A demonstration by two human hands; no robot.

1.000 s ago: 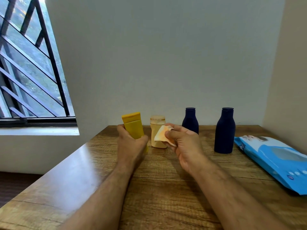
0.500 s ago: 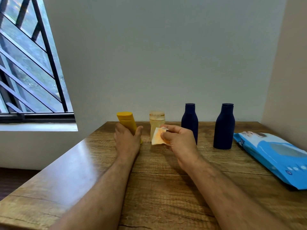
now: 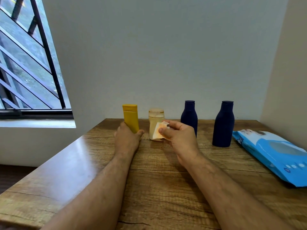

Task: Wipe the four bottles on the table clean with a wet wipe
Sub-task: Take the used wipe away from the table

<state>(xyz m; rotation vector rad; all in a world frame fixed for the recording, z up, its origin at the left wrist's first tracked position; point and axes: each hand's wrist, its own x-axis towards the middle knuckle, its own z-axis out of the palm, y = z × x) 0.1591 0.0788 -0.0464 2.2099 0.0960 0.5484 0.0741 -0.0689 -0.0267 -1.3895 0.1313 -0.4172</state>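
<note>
My left grip (image 3: 127, 137) clasps the yellow bottle (image 3: 130, 117) upright on the bench (image 3: 166, 188); my right grip (image 3: 178, 138) pinches the wet wipe (image 3: 157, 132), hiding part of the beige bottle (image 3: 155, 120). Two navy bottles (image 3: 223, 124) stand right, wipes pack (image 3: 274, 155) beyond.

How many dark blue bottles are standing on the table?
2. One dark blue bottle stands just behind the right hand, partly hidden by it. The other dark blue bottle stands further right, near the blue wipes pack. No others are visible.

The yellow bottle (image 3: 130, 118) now stands upright on the table (image 3: 159, 188) — a second ago lifted and tilted toward 11 o'clock (left hand (image 3: 127, 138) gripping its base).
</note>
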